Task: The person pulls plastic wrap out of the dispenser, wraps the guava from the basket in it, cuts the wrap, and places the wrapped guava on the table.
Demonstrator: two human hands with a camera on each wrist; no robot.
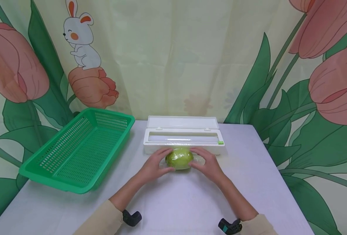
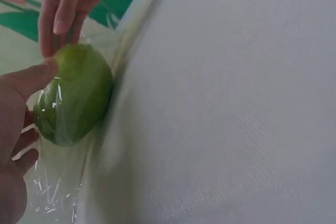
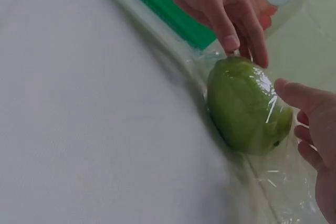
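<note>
A green, oval fruit (image 1: 179, 159) wrapped in clear plastic film lies at the front of the white film dispenser. My left hand (image 1: 157, 165) curves around the fruit's left end, thumb toward me and fingers on the far side. At the other end my right hand (image 1: 207, 164) does the same. In the left wrist view, the left thumb (image 2: 37, 78) touches the wrapped fruit (image 2: 79, 95). Loose clear film (image 2: 52, 192) spreads past the fruit. The right wrist view shows the right thumb (image 3: 294, 92) at the film's shiny surface, with the other fingers partly behind the fruit.
The dispenser (image 1: 184, 149) stands with its lid (image 1: 183, 122) raised and a film roll (image 1: 183, 139) inside. A green plastic basket (image 1: 82, 153) sits at the left of the white-covered table (image 1: 191, 202). Behind the table hangs a curtain (image 1: 173, 65) printed with tulips and a rabbit.
</note>
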